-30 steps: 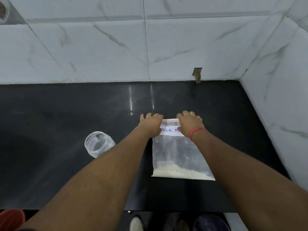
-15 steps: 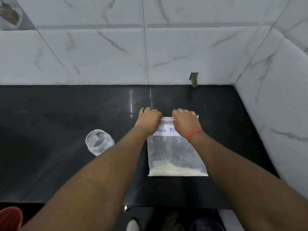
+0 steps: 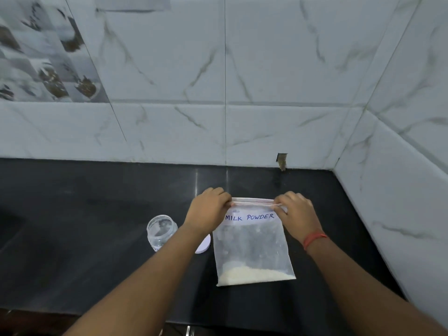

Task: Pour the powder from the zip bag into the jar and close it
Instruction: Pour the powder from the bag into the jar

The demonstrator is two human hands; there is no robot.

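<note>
A clear zip bag [image 3: 252, 248] labelled MILK POWDER stands on the black counter, with pale powder settled along its bottom. My left hand [image 3: 208, 209] pinches the left end of the zip strip, and my right hand [image 3: 295, 214] pinches the right end. The strip runs stretched between them. A small clear jar [image 3: 160, 231] stands open to the left of the bag, partly behind my left forearm. Its white lid [image 3: 204, 246] lies flat between jar and bag, mostly hidden by that forearm.
The black counter [image 3: 97, 226] runs left and ends at its front edge near me. Marble-patterned tiled walls [image 3: 278, 81] close it in behind and on the right, forming a corner. A small chipped hole [image 3: 281, 161] sits at the base of the back wall.
My hands have slid apart along the zip strip to its two ends, uncovering the whole label. The camera has tilted up and the white lid has come into view.
</note>
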